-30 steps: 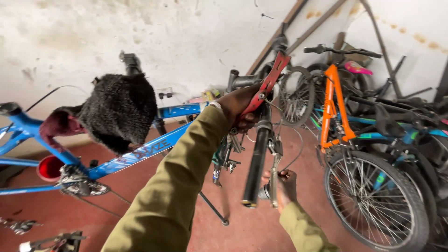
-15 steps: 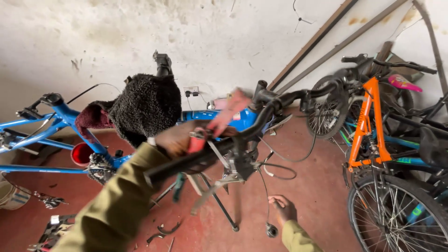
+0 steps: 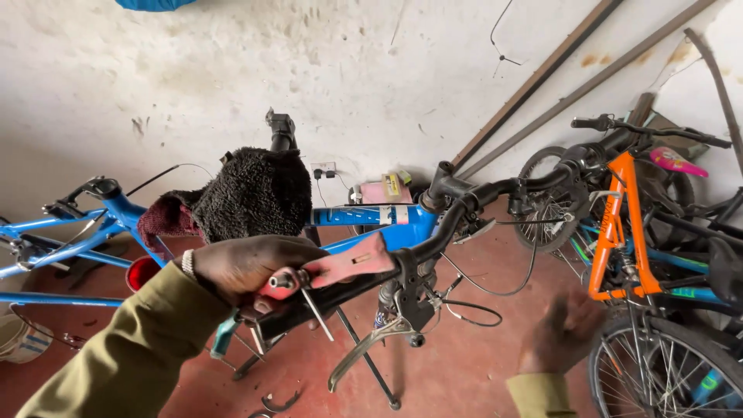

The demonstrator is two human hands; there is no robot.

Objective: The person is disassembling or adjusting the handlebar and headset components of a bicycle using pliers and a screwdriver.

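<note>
Far left: blue bicycle frame (image 3: 101, 224) clamped on a repair stand (image 3: 364, 356), its tubes running right toward the head tube. A white bucket (image 3: 19, 340) sits low at the left edge on the red floor (image 3: 464, 364). Draped over the frame's upper part, a dark fuzzy cloth (image 3: 251, 193) with a reddish rag (image 3: 166, 217) hanging beside it; a black seat post stub (image 3: 281, 130) sticks up behind. Left hand (image 3: 248, 271), olive sleeve, bracelet at the wrist, is closed around the near grip end of the black handlebar (image 3: 464, 213); the same fist pins a pink-handled tool (image 3: 340, 269) along the bar, and a thin metal key (image 3: 317, 313) hangs from under the fingers. The handlebar runs from that fist up and right to the stem (image 3: 445, 182) at the front of the frame. Just below the bar, a silver brake lever (image 3: 364, 352) dangles with loose cables (image 3: 480, 298). Small pink box (image 3: 383, 190) stands by the wall behind. Right hand (image 3: 561, 333) is low, motion-blurred, fingers spread wide, holding nothing, well apart from the bar. Far right: orange bicycle (image 3: 619, 232) and further bikes stacked against the wall, a spoked wheel (image 3: 665, 371) in the corner.
</note>
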